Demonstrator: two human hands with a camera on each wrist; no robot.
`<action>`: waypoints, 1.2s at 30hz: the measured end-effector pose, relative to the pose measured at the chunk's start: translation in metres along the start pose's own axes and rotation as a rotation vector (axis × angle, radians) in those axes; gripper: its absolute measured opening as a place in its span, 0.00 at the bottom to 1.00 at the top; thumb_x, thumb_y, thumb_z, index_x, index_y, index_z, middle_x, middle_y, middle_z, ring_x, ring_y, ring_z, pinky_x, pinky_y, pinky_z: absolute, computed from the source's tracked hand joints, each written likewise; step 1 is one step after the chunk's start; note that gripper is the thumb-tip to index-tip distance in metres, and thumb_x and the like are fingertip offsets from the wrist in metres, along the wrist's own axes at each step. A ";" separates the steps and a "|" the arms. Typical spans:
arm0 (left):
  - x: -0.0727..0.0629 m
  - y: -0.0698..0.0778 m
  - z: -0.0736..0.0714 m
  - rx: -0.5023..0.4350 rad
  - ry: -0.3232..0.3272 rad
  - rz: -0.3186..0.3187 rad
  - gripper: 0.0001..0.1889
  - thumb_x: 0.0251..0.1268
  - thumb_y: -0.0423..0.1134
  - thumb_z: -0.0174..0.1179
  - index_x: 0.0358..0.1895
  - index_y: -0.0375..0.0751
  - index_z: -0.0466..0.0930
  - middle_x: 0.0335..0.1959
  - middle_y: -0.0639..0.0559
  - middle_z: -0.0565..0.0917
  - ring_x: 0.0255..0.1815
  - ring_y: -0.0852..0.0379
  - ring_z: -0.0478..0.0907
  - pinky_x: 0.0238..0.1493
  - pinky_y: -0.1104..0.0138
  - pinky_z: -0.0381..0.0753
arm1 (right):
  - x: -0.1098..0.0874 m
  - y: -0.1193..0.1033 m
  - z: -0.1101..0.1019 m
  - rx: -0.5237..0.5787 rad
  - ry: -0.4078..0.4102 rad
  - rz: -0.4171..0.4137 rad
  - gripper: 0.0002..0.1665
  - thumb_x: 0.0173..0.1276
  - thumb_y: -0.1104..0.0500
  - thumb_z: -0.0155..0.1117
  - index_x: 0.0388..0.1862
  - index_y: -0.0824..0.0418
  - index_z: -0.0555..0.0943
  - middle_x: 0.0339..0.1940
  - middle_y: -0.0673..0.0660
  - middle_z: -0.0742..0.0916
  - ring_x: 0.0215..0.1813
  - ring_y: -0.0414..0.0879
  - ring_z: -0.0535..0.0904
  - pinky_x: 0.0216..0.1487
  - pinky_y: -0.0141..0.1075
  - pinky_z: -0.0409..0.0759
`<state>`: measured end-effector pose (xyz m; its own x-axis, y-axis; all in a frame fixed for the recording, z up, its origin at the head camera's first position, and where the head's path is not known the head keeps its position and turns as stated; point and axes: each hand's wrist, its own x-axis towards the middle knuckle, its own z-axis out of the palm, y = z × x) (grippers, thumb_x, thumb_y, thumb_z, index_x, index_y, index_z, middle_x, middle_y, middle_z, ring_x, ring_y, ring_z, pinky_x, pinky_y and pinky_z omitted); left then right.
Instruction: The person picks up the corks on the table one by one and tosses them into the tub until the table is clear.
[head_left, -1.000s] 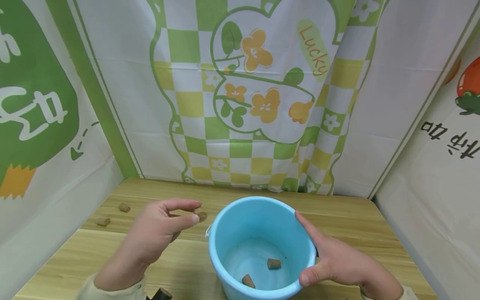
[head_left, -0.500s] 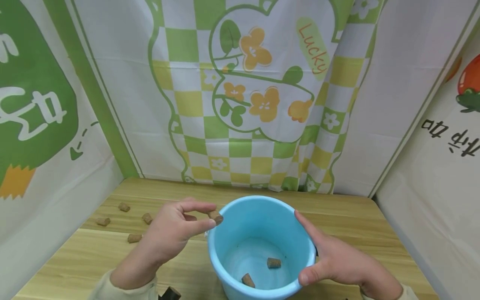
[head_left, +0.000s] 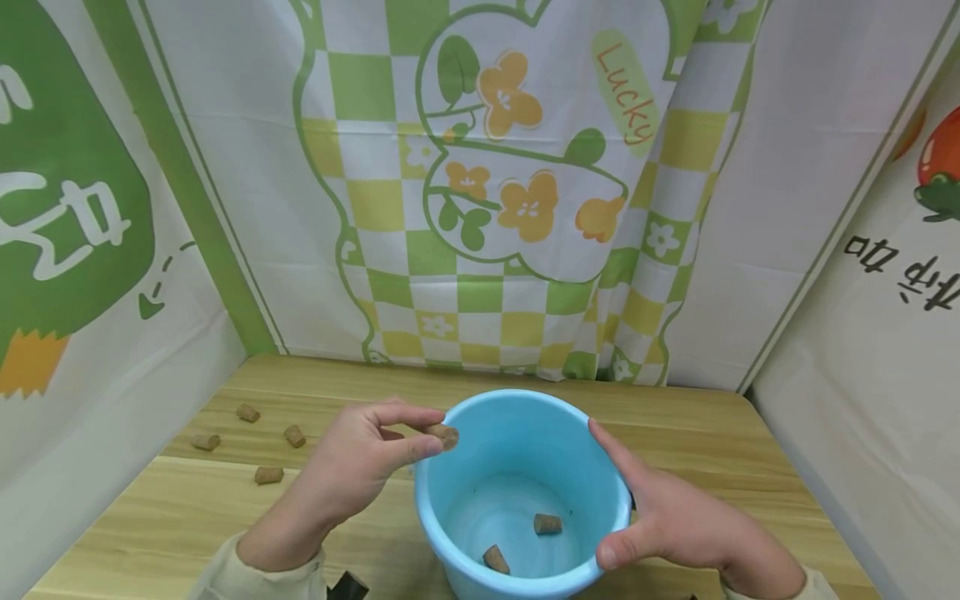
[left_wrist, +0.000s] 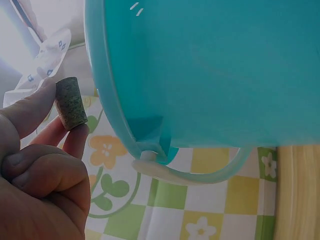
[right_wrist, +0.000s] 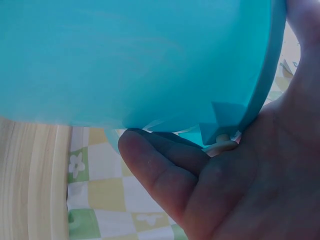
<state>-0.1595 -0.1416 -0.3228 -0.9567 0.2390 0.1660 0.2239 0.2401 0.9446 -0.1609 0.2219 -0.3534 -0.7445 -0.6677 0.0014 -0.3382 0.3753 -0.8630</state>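
Between thumb and fingertips, my left hand (head_left: 360, 458) pinches a brown cork (head_left: 442, 435) at the left rim of a light blue bucket (head_left: 423, 500). In the left wrist view, that cork (left_wrist: 71, 102) stands apart from the rim, just outside it, with the other fingers curled below. My right hand (head_left: 667, 517) holds the bucket's right side, the thumb over the rim. From the right wrist view, its fingers (right_wrist: 155, 170) lie against the outer wall, near the handle joint. Two corks lie on the bucket floor, one cork (head_left: 547, 524) right of the other cork (head_left: 496, 559).
Several loose corks (head_left: 268, 475) lie on the wooden table (head_left: 172, 517) left of my left hand. Printed cloth (head_left: 480, 317) hangs along the table's back edge, and cloth walls stand at both sides. A white handle (left_wrist: 195, 175) hangs on the bucket.
My left hand has moved right with the cork, from beside the bucket to its rim. Two table corks hidden behind that arm have come into view. The right hand and bucket stay put.
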 end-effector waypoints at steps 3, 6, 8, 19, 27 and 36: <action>0.000 -0.001 0.000 -0.006 -0.010 -0.004 0.21 0.58 0.46 0.74 0.50 0.37 0.87 0.46 0.47 0.84 0.40 0.46 0.86 0.44 0.58 0.82 | 0.000 0.000 0.000 -0.009 0.004 -0.001 0.73 0.57 0.49 0.80 0.82 0.44 0.33 0.72 0.63 0.68 0.59 0.57 0.76 0.54 0.38 0.76; 0.001 -0.001 0.000 -0.007 -0.014 0.002 0.21 0.58 0.46 0.74 0.50 0.36 0.87 0.45 0.48 0.85 0.41 0.46 0.86 0.45 0.58 0.81 | 0.000 -0.001 0.000 -0.023 0.006 -0.002 0.73 0.57 0.49 0.80 0.82 0.43 0.33 0.72 0.62 0.68 0.59 0.56 0.76 0.54 0.38 0.75; 0.001 -0.002 0.001 -0.014 -0.019 0.005 0.21 0.58 0.46 0.73 0.50 0.35 0.87 0.45 0.48 0.86 0.42 0.45 0.86 0.45 0.59 0.82 | -0.001 -0.001 0.000 -0.033 0.009 -0.002 0.73 0.57 0.49 0.80 0.82 0.43 0.33 0.72 0.62 0.69 0.59 0.56 0.76 0.54 0.37 0.75; 0.004 -0.001 0.003 0.063 0.065 -0.041 0.09 0.63 0.40 0.70 0.44 0.42 0.90 0.46 0.50 0.86 0.40 0.53 0.85 0.45 0.57 0.79 | 0.000 -0.001 0.000 -0.033 0.011 0.001 0.73 0.57 0.48 0.80 0.83 0.44 0.34 0.71 0.62 0.69 0.59 0.56 0.76 0.54 0.38 0.75; 0.004 -0.003 0.001 0.050 0.072 0.003 0.11 0.62 0.41 0.71 0.45 0.42 0.90 0.45 0.49 0.85 0.38 0.52 0.85 0.44 0.58 0.80 | 0.000 -0.001 0.000 -0.065 0.018 0.012 0.74 0.57 0.47 0.80 0.82 0.43 0.33 0.69 0.62 0.72 0.56 0.54 0.78 0.53 0.38 0.75; 0.006 -0.013 -0.010 -0.010 0.079 -0.030 0.15 0.62 0.42 0.71 0.51 0.42 0.87 0.28 0.54 0.82 0.20 0.61 0.76 0.28 0.68 0.74 | 0.000 -0.001 0.000 -0.060 0.021 0.006 0.73 0.56 0.48 0.80 0.83 0.44 0.34 0.69 0.61 0.72 0.57 0.54 0.78 0.53 0.37 0.75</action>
<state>-0.1696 -0.1533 -0.3314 -0.9747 0.1568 0.1592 0.1935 0.2366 0.9521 -0.1603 0.2217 -0.3527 -0.7582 -0.6519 0.0079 -0.3674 0.4173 -0.8312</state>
